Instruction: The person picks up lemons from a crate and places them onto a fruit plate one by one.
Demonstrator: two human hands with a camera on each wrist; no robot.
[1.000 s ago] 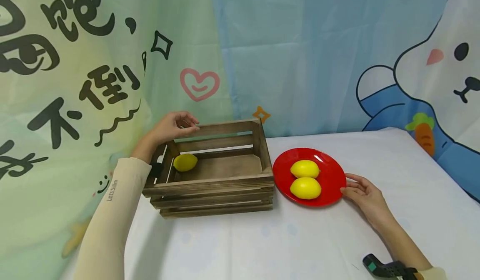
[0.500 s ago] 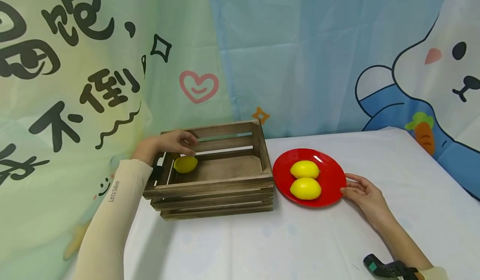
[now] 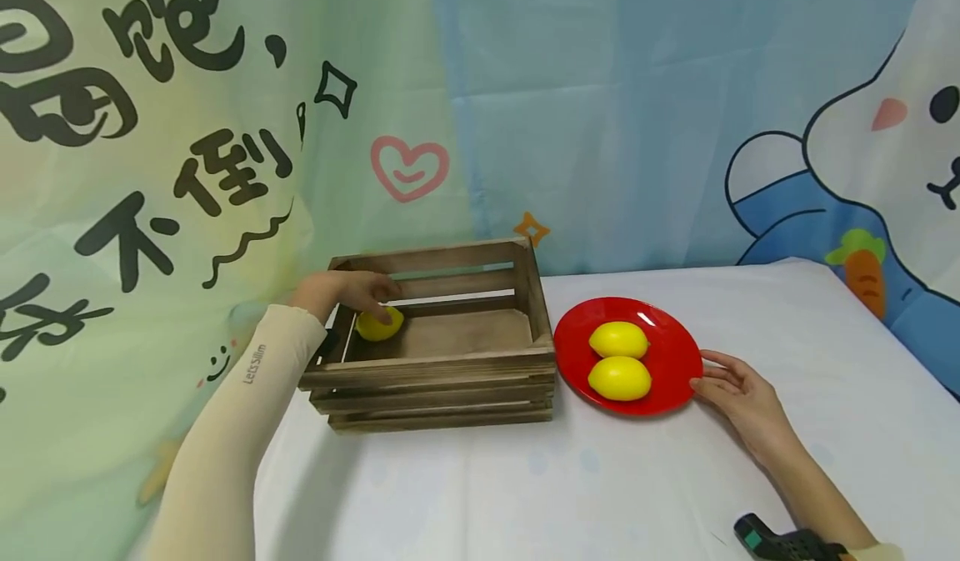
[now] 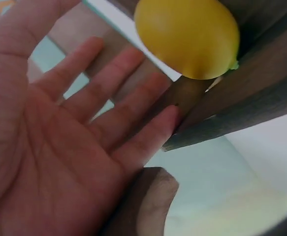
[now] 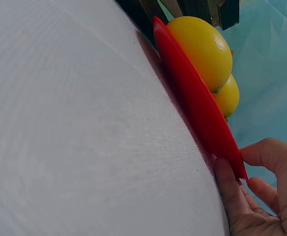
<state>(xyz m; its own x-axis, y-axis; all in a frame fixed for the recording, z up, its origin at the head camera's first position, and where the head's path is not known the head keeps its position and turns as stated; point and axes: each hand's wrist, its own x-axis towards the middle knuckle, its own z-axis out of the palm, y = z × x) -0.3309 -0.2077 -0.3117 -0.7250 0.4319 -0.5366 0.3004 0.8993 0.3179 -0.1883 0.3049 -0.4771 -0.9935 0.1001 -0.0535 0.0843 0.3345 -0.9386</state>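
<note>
A yellow lemon (image 3: 377, 326) lies at the left end inside the brown wooden slatted crate (image 3: 435, 369). My left hand (image 3: 351, 291) reaches over the crate's left end, its thumb side above that lemon. In the left wrist view the palm (image 4: 59, 147) faces the camera with fingers spread, and the lemon (image 4: 187, 37) sits beyond the fingertips, not gripped. Right of the crate, a red plate (image 3: 672, 369) bears two more lemons (image 3: 619, 378). My right hand (image 3: 750, 411) pinches the plate's right rim; in the right wrist view the thumb is above the rim and fingers are underneath.
A white cloth (image 3: 480, 503) covers the table. Behind it hangs a printed curtain (image 3: 600, 127) with a rabbit figure and lettering. The crate's right end stands close against the plate's left edge. A black device (image 3: 787, 540) is strapped on the right wrist.
My left hand has come down from above the crate's back rim into the crate, towards the lemon there. The right hand keeps its pinch on the plate. The head view has shifted slightly.
</note>
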